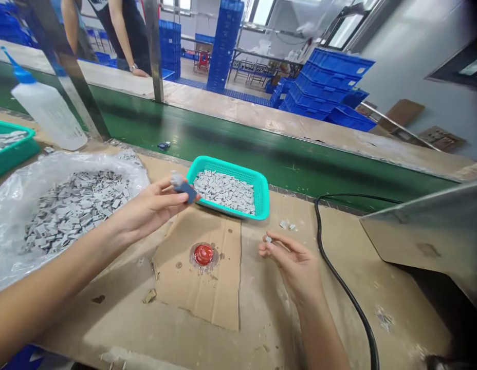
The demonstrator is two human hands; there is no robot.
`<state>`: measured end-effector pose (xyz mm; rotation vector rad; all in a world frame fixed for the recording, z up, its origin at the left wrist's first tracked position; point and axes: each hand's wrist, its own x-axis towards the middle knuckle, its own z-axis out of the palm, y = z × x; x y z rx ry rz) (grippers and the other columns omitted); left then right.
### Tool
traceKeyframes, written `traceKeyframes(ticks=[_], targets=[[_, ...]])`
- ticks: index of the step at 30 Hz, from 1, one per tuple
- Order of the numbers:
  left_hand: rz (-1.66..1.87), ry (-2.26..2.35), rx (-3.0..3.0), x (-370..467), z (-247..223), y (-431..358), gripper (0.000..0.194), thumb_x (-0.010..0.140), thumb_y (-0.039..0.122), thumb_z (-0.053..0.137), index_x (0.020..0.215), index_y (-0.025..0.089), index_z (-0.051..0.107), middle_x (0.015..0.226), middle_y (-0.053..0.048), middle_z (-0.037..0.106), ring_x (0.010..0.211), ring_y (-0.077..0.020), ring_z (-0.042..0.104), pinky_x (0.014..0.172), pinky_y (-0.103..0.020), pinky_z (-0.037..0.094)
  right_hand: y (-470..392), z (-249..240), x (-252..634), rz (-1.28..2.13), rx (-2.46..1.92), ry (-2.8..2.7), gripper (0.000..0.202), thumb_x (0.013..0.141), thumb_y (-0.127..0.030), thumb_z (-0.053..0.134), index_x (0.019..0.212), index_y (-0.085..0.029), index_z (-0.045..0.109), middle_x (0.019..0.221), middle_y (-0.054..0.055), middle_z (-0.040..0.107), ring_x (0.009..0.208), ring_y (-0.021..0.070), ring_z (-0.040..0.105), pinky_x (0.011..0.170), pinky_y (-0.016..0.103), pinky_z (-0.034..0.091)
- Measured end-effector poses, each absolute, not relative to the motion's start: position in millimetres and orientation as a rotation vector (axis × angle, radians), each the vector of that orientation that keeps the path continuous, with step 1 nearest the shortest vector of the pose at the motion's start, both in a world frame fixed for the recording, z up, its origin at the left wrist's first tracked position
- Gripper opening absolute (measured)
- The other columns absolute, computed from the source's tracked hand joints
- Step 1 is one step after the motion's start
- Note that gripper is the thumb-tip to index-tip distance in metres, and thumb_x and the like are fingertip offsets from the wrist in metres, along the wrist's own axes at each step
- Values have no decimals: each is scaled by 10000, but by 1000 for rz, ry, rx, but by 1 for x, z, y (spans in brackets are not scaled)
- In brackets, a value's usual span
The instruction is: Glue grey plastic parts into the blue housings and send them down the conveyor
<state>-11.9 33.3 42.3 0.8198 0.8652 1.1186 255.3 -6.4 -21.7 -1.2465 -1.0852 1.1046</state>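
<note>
My left hand (157,205) is closed on a small dark blue plastic part (185,191) with a pale, blurred piece at its upper end. It hovers beside the near left corner of a turquoise basket (263,198) holding many small grey plastic pieces (225,191). My right hand (294,262) pinches a small grey plastic piece (268,239) between thumb and fingertips, above the table. A red round cap (203,254) sits in a wet patch on a cardboard sheet (223,298), between and below my hands. Two or so loose grey bits (287,225) lie beyond my right hand.
At left lie a plastic bag (136,177) of grey pieces, a squeeze bottle (49,113) with blue nozzle and another turquoise basket (18,156). A green conveyor belt (292,164) runs behind. A black cable (338,272) curves at right beside a metal panel (427,231). A person (123,36) stands across.
</note>
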Motion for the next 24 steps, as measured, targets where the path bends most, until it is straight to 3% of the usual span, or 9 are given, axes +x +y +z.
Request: traceKeyframes(ticks=[5, 10, 14, 18, 24], targets=[[1174, 844, 657, -34, 16, 31, 185, 665, 64, 592, 784, 203, 570, 783, 33, 633, 830, -132, 611, 890, -257, 422, -7, -13, 235, 1112, -1215, -1243, 144, 641, -236, 676, 783, -214, 662, 783, 19, 567, 578, 126, 579, 597, 317, 511], [1123, 861, 632, -37, 0, 22, 179, 648, 126, 641, 783, 225, 578, 805, 39, 637, 863, -137, 604, 844, -230, 440, -15, -3, 209, 1243, -1272, -1291, 198, 645, -263, 665, 826, -194, 627, 650, 1, 554, 563, 133, 579, 575, 306, 527], [1057, 855, 649, -38, -7, 16, 229, 633, 148, 667, 824, 247, 590, 849, 40, 618, 881, -141, 594, 848, -243, 439, -18, -4, 195, 1239, -1268, -1451, 89, 682, -215, 610, 761, -175, 611, 803, 44, 544, 636, 132, 576, 594, 274, 524], [1009, 798, 661, -38, -5, 14, 239, 646, 137, 652, 852, 242, 593, 891, 25, 595, 937, -152, 567, 867, -248, 424, -18, -4, 190, 1113, -1312, -1745, 128, 722, -133, 537, 810, -188, 611, 838, 58, 554, 752, 154, 562, 623, 258, 504], [1007, 807, 655, -37, -2, 13, 230, 649, 125, 638, 847, 231, 590, 873, 20, 577, 918, -147, 558, 865, -262, 408, -17, 7, 180, 797, -1400, -2046, 126, 762, -152, 513, 840, -198, 600, 789, 52, 606, 673, 150, 562, 602, 266, 481]])
